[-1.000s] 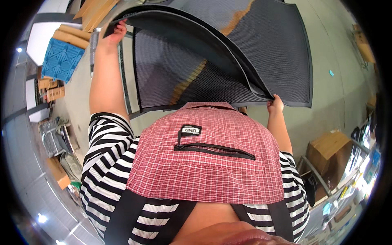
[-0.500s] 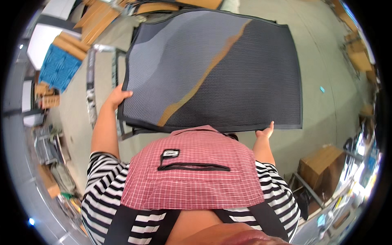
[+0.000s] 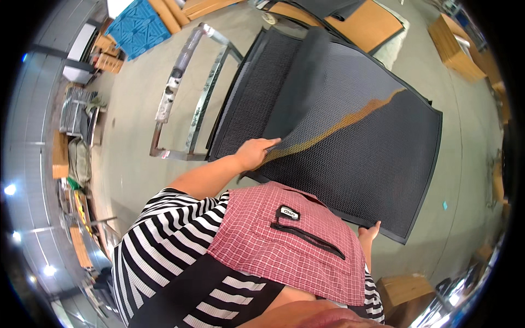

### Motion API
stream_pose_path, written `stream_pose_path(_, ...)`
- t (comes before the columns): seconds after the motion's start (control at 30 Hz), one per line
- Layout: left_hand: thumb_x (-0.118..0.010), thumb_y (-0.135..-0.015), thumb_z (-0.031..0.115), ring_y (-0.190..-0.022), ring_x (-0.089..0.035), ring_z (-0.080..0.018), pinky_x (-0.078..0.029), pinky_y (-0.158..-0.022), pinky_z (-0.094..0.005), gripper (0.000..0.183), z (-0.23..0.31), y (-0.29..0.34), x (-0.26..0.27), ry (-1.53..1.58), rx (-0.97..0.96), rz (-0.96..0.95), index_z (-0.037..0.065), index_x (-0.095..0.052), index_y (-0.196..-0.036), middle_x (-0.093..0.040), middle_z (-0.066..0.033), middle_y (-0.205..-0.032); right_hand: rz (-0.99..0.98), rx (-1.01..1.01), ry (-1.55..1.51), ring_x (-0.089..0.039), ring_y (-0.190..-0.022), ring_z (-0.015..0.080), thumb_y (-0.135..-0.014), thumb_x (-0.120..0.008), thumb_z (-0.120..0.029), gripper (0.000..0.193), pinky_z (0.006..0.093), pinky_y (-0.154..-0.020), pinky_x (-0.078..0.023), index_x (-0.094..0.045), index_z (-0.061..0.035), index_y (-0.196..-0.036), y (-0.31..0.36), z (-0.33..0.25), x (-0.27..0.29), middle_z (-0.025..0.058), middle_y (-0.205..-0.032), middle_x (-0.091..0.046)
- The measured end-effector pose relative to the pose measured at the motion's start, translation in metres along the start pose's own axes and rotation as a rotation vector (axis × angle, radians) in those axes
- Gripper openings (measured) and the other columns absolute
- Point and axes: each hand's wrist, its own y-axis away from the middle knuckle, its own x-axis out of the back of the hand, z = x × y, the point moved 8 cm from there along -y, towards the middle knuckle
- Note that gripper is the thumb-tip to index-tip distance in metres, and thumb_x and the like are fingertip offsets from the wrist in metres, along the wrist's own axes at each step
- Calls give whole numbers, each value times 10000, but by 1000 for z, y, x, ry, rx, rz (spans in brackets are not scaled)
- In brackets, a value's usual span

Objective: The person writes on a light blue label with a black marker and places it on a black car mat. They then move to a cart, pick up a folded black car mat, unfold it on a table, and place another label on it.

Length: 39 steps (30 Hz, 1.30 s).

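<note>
A large textured floor mat (image 3: 372,153) with black borders, grey and black areas and an orange-yellow wavy band lies before me. Its left side is lifted and curls over to the right, showing a plain dark underside (image 3: 301,82). My left hand (image 3: 254,154) is closed on that raised left edge, thumb on top. At the near edge, by the right corner, my right hand (image 3: 370,232) grips the mat with the thumb up and the other fingers hidden beneath. Under the lifted part shows another dark ribbed mat (image 3: 254,93).
A metal cart frame (image 3: 199,104) with a worn wrapped handle sticks out left of the mats. Farther left are a blue plastic pallet (image 3: 138,28) and cardboard. Brown sheets (image 3: 367,24) lie beyond the mats. Cardboard boxes stand at the far right (image 3: 454,46) and near right (image 3: 404,290).
My left hand has moved right with the mat's left edge, curling that side up and uncovering the mat below. My right hand still holds the near edge. The view has turned left.
</note>
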Motion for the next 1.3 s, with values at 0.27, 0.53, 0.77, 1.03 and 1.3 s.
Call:
stream_pose_path(0.27,-567,-864,49,-1105,-608,-327,-472,-971,-372,479,15,21,45,201,6,-96,77,-543,-1342,-623,-169,-1230,-79,-98,10,-476,-1271,348,-985,-446,-431,567,523,-1066,-384,-453,-33,-1388,7,4,-8,131,-1408,-492)
stream_pose_path(0.53,-576,-917,196,-1127,-603,-253,-452,-984,-344,405,114,48,20,781,-296,-649,148,-592,-1319,-634,-89,-1251,-89,-79,249,-501,-1257,317,-988,-386,-461,537,504,-1039,-398,-533,-82,-1339,-28,-11,-1,100,-1368,-545)
stream_pose_path(0.77,-531,-910,168,-1156,-590,-240,-465,-980,-342,384,120,74,0,749,-633,-670,176,-622,-1283,-619,-63,-1278,-102,-23,293,-513,-1238,322,-978,-402,-461,545,499,-1029,-406,-539,-62,-1323,6,-19,-33,114,-1346,-557)
stream_pose_path(1.03,-556,-891,162,-1151,-596,-262,-480,-959,-351,391,119,92,3,777,-653,-611,160,-619,-1277,-624,-73,-1269,-171,5,271,-526,-1217,328,-967,-420,-462,556,493,-1018,-416,-546,-39,-1305,41,-16,-56,131,-1320,-571)
stream_pose_path(1.3,-566,-888,180,-1108,-618,-255,-497,-924,-354,359,143,98,4,823,-712,-686,149,-651,-1235,-649,-79,-1217,-381,59,246,-540,-1196,334,-957,-438,-462,567,488,-1006,-425,-553,-16,-1286,80,8,-100,147,-1295,-586)
